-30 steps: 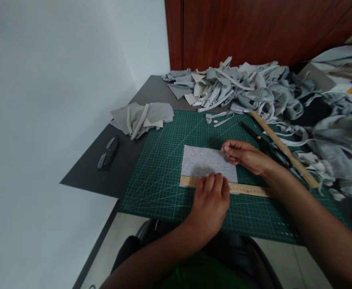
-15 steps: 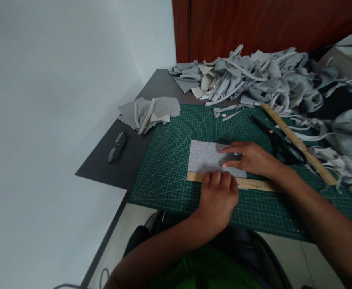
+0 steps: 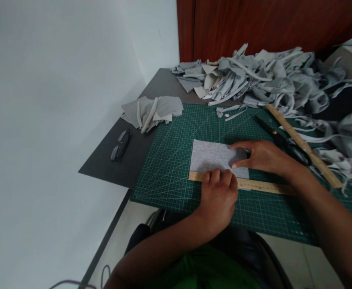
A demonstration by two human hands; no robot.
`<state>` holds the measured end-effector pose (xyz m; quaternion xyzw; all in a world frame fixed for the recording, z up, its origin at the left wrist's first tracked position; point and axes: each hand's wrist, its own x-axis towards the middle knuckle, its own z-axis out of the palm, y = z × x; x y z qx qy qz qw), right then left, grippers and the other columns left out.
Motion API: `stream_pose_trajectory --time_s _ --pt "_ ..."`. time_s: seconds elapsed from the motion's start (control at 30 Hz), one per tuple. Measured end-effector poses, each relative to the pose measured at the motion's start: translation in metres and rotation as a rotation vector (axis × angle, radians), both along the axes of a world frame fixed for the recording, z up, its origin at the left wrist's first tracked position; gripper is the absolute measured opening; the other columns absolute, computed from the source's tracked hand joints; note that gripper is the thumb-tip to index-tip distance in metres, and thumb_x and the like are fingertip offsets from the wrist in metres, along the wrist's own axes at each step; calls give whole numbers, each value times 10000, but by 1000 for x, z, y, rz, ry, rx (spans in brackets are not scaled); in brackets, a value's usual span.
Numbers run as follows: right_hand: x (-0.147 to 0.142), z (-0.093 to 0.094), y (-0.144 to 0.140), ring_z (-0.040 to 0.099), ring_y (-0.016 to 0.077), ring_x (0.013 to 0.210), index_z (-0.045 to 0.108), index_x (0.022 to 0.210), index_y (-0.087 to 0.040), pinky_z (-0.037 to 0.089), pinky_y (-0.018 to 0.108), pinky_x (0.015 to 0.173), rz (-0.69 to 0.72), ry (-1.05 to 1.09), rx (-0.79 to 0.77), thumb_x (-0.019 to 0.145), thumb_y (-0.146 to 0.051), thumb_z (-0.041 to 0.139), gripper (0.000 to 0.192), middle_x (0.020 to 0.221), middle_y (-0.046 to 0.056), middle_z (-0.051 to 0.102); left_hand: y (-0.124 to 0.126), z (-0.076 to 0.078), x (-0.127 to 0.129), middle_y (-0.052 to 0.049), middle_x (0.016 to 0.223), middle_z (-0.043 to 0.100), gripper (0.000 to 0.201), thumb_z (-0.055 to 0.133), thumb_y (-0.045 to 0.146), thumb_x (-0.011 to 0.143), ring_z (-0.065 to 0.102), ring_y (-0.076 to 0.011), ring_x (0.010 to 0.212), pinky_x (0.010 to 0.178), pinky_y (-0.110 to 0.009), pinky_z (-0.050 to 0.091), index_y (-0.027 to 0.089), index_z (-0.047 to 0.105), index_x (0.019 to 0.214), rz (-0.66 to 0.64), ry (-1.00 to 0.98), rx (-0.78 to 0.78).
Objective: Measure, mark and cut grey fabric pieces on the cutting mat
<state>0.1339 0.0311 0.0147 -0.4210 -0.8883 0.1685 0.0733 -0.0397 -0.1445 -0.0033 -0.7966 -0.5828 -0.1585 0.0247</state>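
A light grey rectangular piece of fabric [image 3: 210,154] lies flat on a green cutting mat [image 3: 166,168]. Along its near edge runs a wooden ruler [image 3: 257,184]. My left hand [image 3: 219,196] is closed over the ruler, its curled fingers pressing it onto the fabric. Above the fabric's right part is my right hand [image 3: 258,156], thumb and index finger spread apart with their tips at the cloth. A small bluish bit shows inside the right hand behind the index finger; its kind is unclear, and the other fingers are mostly hidden.
Black-handled scissors [image 3: 280,140] and a second wooden ruler [image 3: 305,148] lie on the right. A large heap of grey fabric scraps [image 3: 254,76] covers the back. Fabric pieces [image 3: 166,106] and eyeglasses [image 3: 120,145] rest at left. A small pink piece [image 3: 227,115] lies on the mat.
My right hand has shifted slightly rightward over the fabric, the bluish bit moving with it. My left hand stays on the ruler. The whole view has shifted a little.
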Motion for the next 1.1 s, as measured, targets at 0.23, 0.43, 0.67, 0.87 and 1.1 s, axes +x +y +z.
stream_pose_trajectory --time_s 0.23,0.43,0.67,0.87,1.1 --pt "-1 -1 -1 758 303 765 797 1234 -282 505 371 636 26 -12 -4 768 -595 831 562 885 58 823 -1 3 -1 -90 1132 661 277 596 217 1004 575 -271 1039 898 -448 502 118 694 1243 13 27 -17" --pt "-1 -3 0 760 317 776 796 1238 -308 517 383 623 37 -3 20 770 -622 817 564 885 62 825 -2 7 -2 -93 1097 666 266 618 188 974 589 -272 1027 912 -447 513 121 717 1212 16 48 -25" --pt "0 -4 0 771 317 813 786 1251 -309 534 386 679 55 -11 26 788 -616 805 556 934 55 834 -2 10 -2 -89 1078 667 252 611 203 992 596 -270 1018 911 -450 526 120 722 1202 16 65 -34" --pt "-2 -3 -1 776 324 827 785 1259 -302 542 385 684 38 -1 -8 785 -609 806 566 937 55 834 -2 12 -3 -94 1057 669 236 619 200 994 598 -268 1009 914 -450 522 119 728 1187 10 85 -24" --pt "-3 -3 -2 765 310 798 788 1241 -306 538 378 674 32 15 -5 778 -602 809 550 913 53 831 -3 13 -4 -98 1059 673 250 593 190 993 602 -274 1010 902 -457 530 102 720 1189 1 62 -33"
